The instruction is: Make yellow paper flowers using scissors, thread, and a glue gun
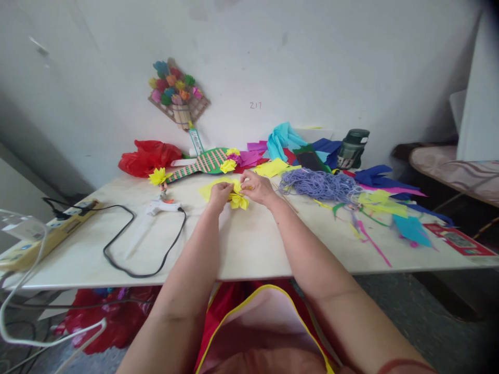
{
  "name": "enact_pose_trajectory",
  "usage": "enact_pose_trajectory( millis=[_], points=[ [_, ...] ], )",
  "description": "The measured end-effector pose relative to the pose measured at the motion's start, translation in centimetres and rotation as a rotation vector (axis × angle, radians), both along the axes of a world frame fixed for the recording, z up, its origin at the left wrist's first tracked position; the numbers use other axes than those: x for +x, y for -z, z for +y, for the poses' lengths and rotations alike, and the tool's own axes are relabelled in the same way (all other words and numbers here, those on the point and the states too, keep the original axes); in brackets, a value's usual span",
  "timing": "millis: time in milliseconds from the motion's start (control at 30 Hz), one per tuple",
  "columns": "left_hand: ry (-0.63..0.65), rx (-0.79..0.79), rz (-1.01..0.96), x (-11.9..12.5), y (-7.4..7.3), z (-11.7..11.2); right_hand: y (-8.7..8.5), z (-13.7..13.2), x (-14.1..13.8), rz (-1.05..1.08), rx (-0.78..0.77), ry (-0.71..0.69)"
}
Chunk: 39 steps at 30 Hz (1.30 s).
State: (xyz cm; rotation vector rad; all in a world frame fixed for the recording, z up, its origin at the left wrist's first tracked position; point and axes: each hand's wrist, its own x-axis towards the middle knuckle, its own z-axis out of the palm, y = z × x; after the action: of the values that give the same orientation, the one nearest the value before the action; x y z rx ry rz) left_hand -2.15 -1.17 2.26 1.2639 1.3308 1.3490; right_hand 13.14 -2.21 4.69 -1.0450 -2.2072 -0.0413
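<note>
Above the middle of the table, my left hand [221, 194] is closed in a pinch on a yellow crepe-paper flower [239, 201]. My right hand [258, 188] meets it from the other side, fingers curled and pinching at the same flower's petals. My fingers partly hide the flower. Just beyond the left hand lies a flat yellow paper piece [206, 191]. Behind the hands rests a green guitar-shaped board [212, 162] with pinkish strips, decorated with yellow flowers [228, 165] and a magenta one.
A white glue gun [166, 207] with a black cord lies left, near a yellow power strip [68, 224]. On the right are a purple string bundle [319, 185], coloured crepe paper [284, 141] and a dark green bottle [352, 149]. A red plastic bag [146, 158] sits back left.
</note>
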Motion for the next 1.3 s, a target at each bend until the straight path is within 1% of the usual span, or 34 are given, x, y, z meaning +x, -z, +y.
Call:
enact_pose_trajectory(
  millis=[100,267,367,467,533,600,667,800,933,1167,1300],
  points=[
    [-0.025,0.011,0.058,0.0,0.3,0.3,-0.1,-0.2,-0.3,-0.084,-0.029,-0.025],
    [-0.051,0.059,0.186,0.2,0.5,0.5,0.1,-0.1,-0.7,-0.157,-0.094,0.072],
    [-0.032,0.071,0.147,0.4,0.1,0.0,0.3,0.2,-0.8,-0.140,-0.108,0.122],
    [0.046,0.097,0.023,0.5,-0.7,-0.9,0.4,0.3,-0.6,-0.106,-0.111,0.168],
    [0.135,0.089,-0.028,0.5,-1.1,-1.3,0.4,0.4,-0.5,-0.090,-0.123,0.205],
    [0.202,0.062,-0.026,0.4,-1.2,-1.6,0.3,0.4,-0.4,-0.084,-0.139,0.231],
    [0.241,0.032,0.002,0.4,-1.2,-1.7,0.3,0.4,-0.3,-0.082,-0.144,0.239],
    [0.262,-0.037,0.010,0.3,-1.0,-1.6,0.4,0.4,-0.3,-0.049,-0.123,0.212],
    [0.252,-0.101,0.018,0.2,-0.9,-1.5,0.7,0.6,-0.3,-0.003,-0.125,0.183],
    [0.240,-0.098,-0.015,0.0,-0.6,-1.1,1.1,0.9,-0.3,0.101,-0.153,0.142],
    [0.232,-0.085,-0.033,-0.3,-0.4,-0.9,1.6,1.4,-0.3,0.194,-0.173,0.079]
  ],
)
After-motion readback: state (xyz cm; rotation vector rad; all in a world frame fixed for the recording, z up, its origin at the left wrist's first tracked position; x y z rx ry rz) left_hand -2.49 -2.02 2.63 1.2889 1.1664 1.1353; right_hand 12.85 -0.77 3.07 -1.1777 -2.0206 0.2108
